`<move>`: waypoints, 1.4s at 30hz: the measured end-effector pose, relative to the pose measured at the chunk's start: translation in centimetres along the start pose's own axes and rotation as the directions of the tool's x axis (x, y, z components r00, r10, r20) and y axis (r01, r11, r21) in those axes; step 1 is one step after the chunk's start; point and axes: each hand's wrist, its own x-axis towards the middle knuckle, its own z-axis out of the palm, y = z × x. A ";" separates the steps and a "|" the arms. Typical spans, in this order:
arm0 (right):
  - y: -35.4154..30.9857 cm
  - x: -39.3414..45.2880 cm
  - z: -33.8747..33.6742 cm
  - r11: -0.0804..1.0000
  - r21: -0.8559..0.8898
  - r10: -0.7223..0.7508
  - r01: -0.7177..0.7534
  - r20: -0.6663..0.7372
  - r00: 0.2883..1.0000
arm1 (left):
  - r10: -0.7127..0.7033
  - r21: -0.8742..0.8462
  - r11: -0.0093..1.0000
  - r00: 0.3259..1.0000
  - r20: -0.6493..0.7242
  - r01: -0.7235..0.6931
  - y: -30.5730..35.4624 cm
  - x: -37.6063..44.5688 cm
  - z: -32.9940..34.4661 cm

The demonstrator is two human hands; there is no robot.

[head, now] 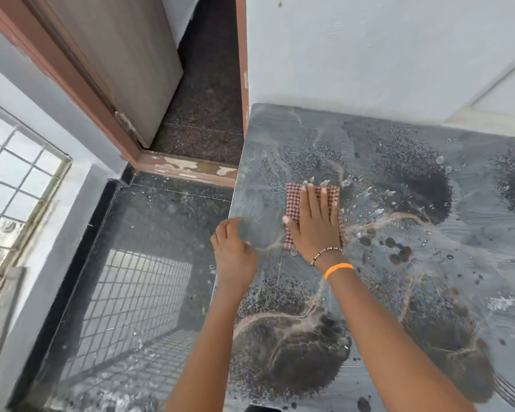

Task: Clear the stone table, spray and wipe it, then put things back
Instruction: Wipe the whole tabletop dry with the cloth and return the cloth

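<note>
Now right hand point(315, 224) flat, fingers straight and spread, pressing red checked cloth point(295, 194) onto wet stone table point(399, 263) near its left edge. Left hand point(232, 251) at that edge, fingers loosely curled, holding nothing. 2 bracelets on right wrist.

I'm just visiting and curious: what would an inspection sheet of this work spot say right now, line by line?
Surface: stone table wet, with streaks, droplets and dark damp patches.
Job's things: checked cloth lies flat near the table's left edge; no spray bottle seen.
Clutter: nothing seen on the table.
Grippers: right hand presses flat on the cloth, fingers straight; left hand rests at the table's left edge, fingers loosely curled, holding nothing.
Cables: nothing seen.
Surroundings: white wall behind the table, open door to the left, barred window further left, dark floor below.
</note>
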 end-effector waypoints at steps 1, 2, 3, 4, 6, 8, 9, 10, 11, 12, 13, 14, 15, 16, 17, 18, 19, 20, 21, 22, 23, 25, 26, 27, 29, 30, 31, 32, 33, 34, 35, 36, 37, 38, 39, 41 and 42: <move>-0.1 -0.1 1.1 0.999 -0.028 0.015 -0.016 -0.003 1.000 | -0.003 -0.030 1.000 1.000 0.007 0.004 -0.4 -0.1 -0.1; -0.1 -0.2 1.8 0.998 -0.049 0.025 -0.025 -0.019 1.000 | -0.026 -0.076 0.997 1.000 0.015 0.027 -0.5 -0.3 -0.1; -0.5 -0.1 2.3 0.998 -0.055 0.024 -0.026 -0.034 0.999 | -0.059 -0.126 0.990 0.998 0.022 0.061 -0.9 -0.3 -0.3; -1.2 0.2 2.7 0.999 -0.051 0.007 -0.009 -0.047 0.999 | -0.084 -0.169 0.982 0.996 0.022 0.087 -1.3 -0.3 -0.4; -3.5 0.9 3.5 0.996 -0.053 -0.076 0.073 -0.051 0.996 | -0.108 -0.235 0.966 0.994 0.014 0.108 -2.0 -0.3 -0.7; -6.7 1.8 4.2 0.977 -0.072 -0.205 0.202 -0.038 0.978 | -0.123 -0.306 0.944 0.992 0.018 0.123 -2.5 -0.2 -1.0; -8.2 2.3 4.5 0.960 -0.088 -0.268 0.264 -0.025 0.963 | -0.141 -0.341 0.930 0.990 0.022 0.140 -2.7 -0.2 -1.1; -9.3 2.7 4.7 0.944 -0.104 -0.317 0.314 -0.015 0.948 | -0.162 -0.365 0.918 0.987 0.021 0.158 -2.9 -0.3 -1.2; -9.8 3.0 4.7 0.931 -0.116 -0.349 0.345 -0.009 0.937 | -0.179 -0.369 0.913 0.984 0.018 0.172 -3.0 -0.3 -1.2; -10.0 3.2 4.7 0.926 -0.119 -0.361 0.358 -0.012 0.932 | -0.184 -0.354 0.918 0.983 0.018 0.178 -3.1 -0.4 -1.2; -9.7 3.3 4.6 0.925 -0.121 -0.365 0.360 -0.018 0.931 | -0.176 -0.325 0.930 0.984 0.021 0.173 -3.2 -0.5 -1.0; -9.0 3.3 4.5 0.925 -0.125 -0.363 0.358 -0.026 0.931 | -0.163 -0.290 0.943 0.986 0.026 0.163 -3.1 -0.5 -0.8; -8.2 3.3 4.4 0.930 -0.123 -0.352 0.345 -0.036 0.935 | -0.148 -0.249 0.957 0.988 0.032 0.152 -3.0 -0.4 -0.6; -6.9 3.2 4.1 0.943 -0.112 -0.320 0.313 -0.051 0.946 | -0.135 -0.210 0.967 0.990 0.040 0.140 -2.7 -0.2 -0.2; -5.4 3.2 3.9 0.959 -0.098 -0.273 0.266 -0.065 0.960 | -0.122 -0.178 0.976 0.992 0.044 0.128 -2.4 0.0 0.1; -3.6 3.3 3.5 0.974 -0.091 -0.213 0.206 -0.080 0.974 | -0.106 -0.153 0.982 0.993 0.050 0.113 -2.0 0.2 0.4; -1.5 3.2 3.1 0.986 -0.090 -0.147 0.139 -0.094 0.985 | -0.090 -0.136 0.986 0.994 0.057 0.097 -1.7 0.4 0.7; 0.8 3.0 2.6 0.994 -0.089 -0.078 0.069 -0.110 0.991 | -0.082 -0.122 0.988 0.995 0.064 0.089 -1.4 0.5 1.0; 3.2 2.6 2.2 0.997 -0.083 -0.004 -0.007 -0.126 0.992 | -0.083 -0.111 0.990 0.994 0.071 0.090 -1.2 0.6 1.2; 5.4 2.0 1.8 0.993 -0.072 0.078 -0.090 -0.144 0.986 | -0.086 -0.102 0.990 0.993 0.077 0.093 -0.9 0.6 1.4; 7.1 1.3 1.5 0.983 -0.054 0.166 -0.176 -0.158 0.973 | -0.088 -0.092 0.991 0.993 0.078 0.095 -0.8 0.6 1.5; 8.7 -0.2 1.4 0.943 -0.006 0.327 -0.333 -0.173 0.929 | -0.085 -0.065 0.994 0.994 0.062 0.090 -0.6 0.6 1.8; 8.5 -0.8 1.7 0.920 0.018 0.388 -0.391 -0.177 0.904 | -0.085 -0.053 0.995 0.995 0.052 0.088 -0.5 0.5 1.9; 7.8 -1.3 2.0 0.900 0.041 0.433 -0.433 -0.176 0.884 | -0.088 -0.047 0.995 0.995 0.043 0.090 -0.4 0.4 2.0; 5.5 -1.7 2.8 0.887 0.072 0.462 -0.456 -0.161 0.872 | -0.100 -0.064 0.993 0.995 0.029 0.102 -0.2 0.3 1.9; 4.1 -1.6 3.1 0.901 0.064 0.433 -0.429 -0.156 0.888 | -0.108 -0.090 0.990 0.994 0.020 0.109 -0.2 0.4 1.9; 2.7 -1.2 3.4 0.928 0.039 0.373 -0.371 -0.156 0.915 | -0.118 -0.124 0.985 0.993 0.006 0.118 -0.2 0.5 1.7; 1.2 -0.5 3.5 0.956 0.014 0.292 -0.293 -0.151 0.944 | -0.129 -0.159 0.979 0.991 -0.017 0.125 -0.3 0.8 1.5; -0.4 0.3 3.6 0.978 -0.002 0.206 -0.208 -0.137 0.969 | -0.144 -0.190 0.973 0.989 -0.047 0.132 -0.6 1.1 1.2; -2.0 1.5 3.7 0.993 -0.005 0.114 -0.116 -0.119 0.986 | -0.160 -0.209 0.968 0.983 -0.090 0.139 -0.8 1.4 1.0; -3.7 2.7 3.7 1.000 -0.005 0.019 -0.019 -0.099 0.995 | -0.178 -0.215 0.966 0.974 -0.138 0.146 -1.1 1.7 0.7; -5.2 3.8 3.6 0.996 -0.017 -0.086 0.085 -0.082 0.993 | -0.192 -0.214 0.965 0.964 -0.185 0.151 -1.3 2.0 0.4; -6.5 5.1 3.4 0.980 -0.038 -0.198 0.195 -0.062 0.978 | -0.200 -0.213 0.965 0.954 -0.225 0.152 -1.4 2.3 0.1; -7.4 6.3 3.3 0.953 -0.066 -0.297 0.294 -0.041 0.954 | -0.203 -0.209 0.966 0.946 -0.252 0.151 -1.5 2.5 -0.1; -7.9 7.6 3.0 0.927 -0.090 -0.368 0.364 -0.027 0.930 | -0.199 -0.192 0.970 0.942 -0.270 0.150 -1.4 2.8 -0.2; -7.6 10.0 2.2 0.902 -0.110 -0.422 0.418 -0.017 0.907 | -0.202 -0.113 0.978 0.934 -0.294 0.176 -1.0 3.4 -0.1; -7.0 11.0 1.8 0.902 -0.111 -0.421 0.416 -0.021 0.907 | -0.212 -0.073 0.977 0.928 -0.308 0.199 -0.8 3.8 0.0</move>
